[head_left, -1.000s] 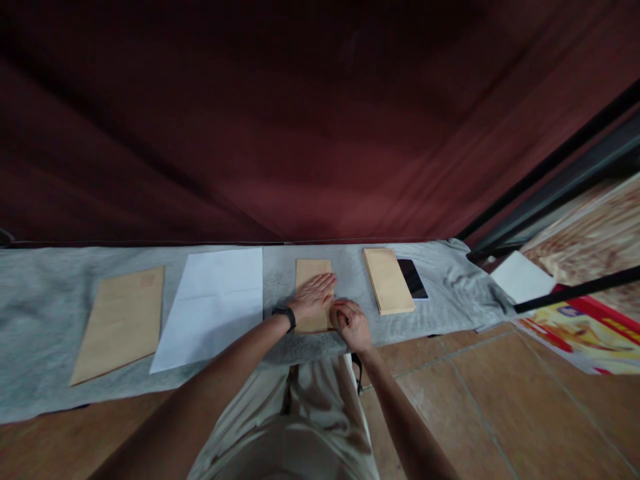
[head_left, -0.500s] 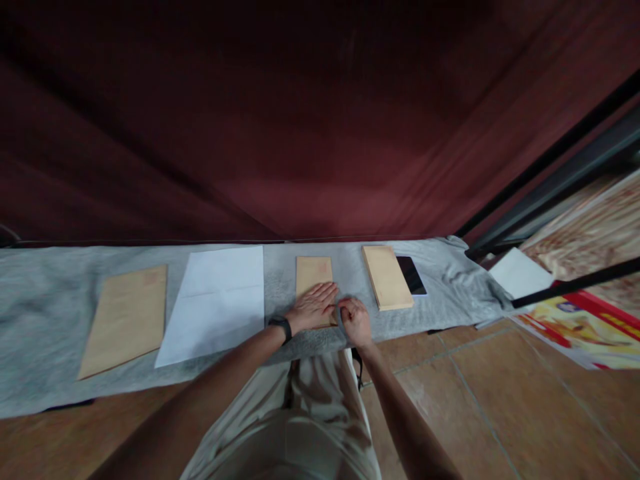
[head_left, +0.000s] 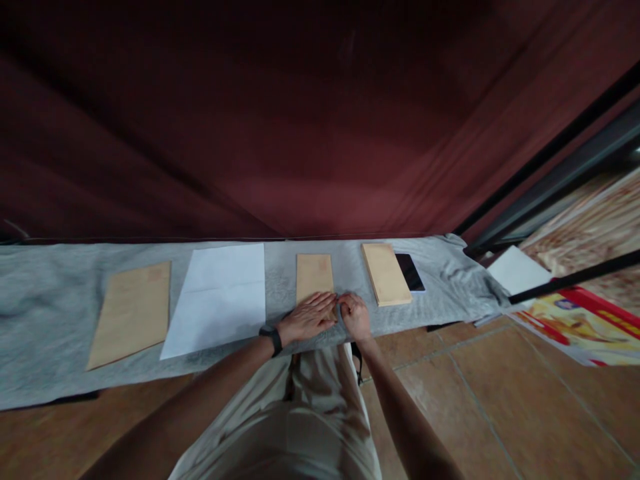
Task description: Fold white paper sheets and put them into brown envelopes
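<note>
A small brown paper envelope (head_left: pixel 314 273) lies in front of me on the grey cloth, a faint reddish stamp printed near its top. Across its lower part my left hand (head_left: pixel 307 319) rests flat, fingers stretched out towards the right; a dark band circles that wrist. My right hand (head_left: pixel 356 317) is curled closed against the envelope's lower right edge, close to the left fingertips. Whatever its fingers hold, if anything, is hidden. The envelope's lower end is mostly covered by my hands.
Left of the hands lie a creased white sheet (head_left: pixel 220 293) and a larger brown envelope (head_left: pixel 134 310). To the right, a stack of brown envelopes (head_left: pixel 386 275) partly covers a dark phone or tablet (head_left: pixel 411 272). Grey cloth (head_left: pixel 443 287) covers the narrow surface; a dark red curtain (head_left: pixel 300 133) hangs behind.
My left hand has slid slightly down and left on the envelope, nearer its lower end. My right hand stays closed at the right edge. The view has shifted a little.
</note>
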Available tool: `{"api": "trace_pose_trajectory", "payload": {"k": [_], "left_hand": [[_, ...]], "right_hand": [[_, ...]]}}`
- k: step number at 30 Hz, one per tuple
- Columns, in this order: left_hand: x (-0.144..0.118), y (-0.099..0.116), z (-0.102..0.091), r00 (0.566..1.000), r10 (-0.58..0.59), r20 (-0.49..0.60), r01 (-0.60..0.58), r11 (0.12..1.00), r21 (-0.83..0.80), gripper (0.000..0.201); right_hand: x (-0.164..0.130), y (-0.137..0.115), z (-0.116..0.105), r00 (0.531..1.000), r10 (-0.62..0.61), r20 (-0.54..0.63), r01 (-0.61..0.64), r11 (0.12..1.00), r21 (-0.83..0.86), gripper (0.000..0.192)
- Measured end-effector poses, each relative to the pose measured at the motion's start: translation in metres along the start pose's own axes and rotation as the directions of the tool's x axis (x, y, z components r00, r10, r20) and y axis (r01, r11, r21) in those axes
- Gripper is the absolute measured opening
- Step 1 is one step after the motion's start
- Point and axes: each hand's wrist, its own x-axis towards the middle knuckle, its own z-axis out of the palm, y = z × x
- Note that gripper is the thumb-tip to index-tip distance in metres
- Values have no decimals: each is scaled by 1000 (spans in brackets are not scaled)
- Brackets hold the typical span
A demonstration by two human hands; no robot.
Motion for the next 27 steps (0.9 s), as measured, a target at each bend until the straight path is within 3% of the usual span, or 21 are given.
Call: {"api": "trace_pose_trajectory", "payload": {"k": [5,14,17,23,27], "left_hand": [[-19,10,-2,997,41,-66,-41,999,-11,54],[-33,15,2,964,-151,-217,122,983,-141,35],[-34,14,3,949,-167,-268,122,977,-175,33],[-32,14,1,950,-168,-264,116,973,-200,33],[-31,14,0,956,-179,-234,131,969,-209,35]], "right_hand": [[0,0,0,1000,8,8,-8,1000,-2,29],[1,-2,-3,999,17,28,-17,1000,-5,27],[0,-4,-4,999,17,35,-17,1000,-3,27],[1,-7,-6,999,21,37,-21,1000,-3,26],[-9,-18,-7,999,27,-24,-26,999,29,31]]}}
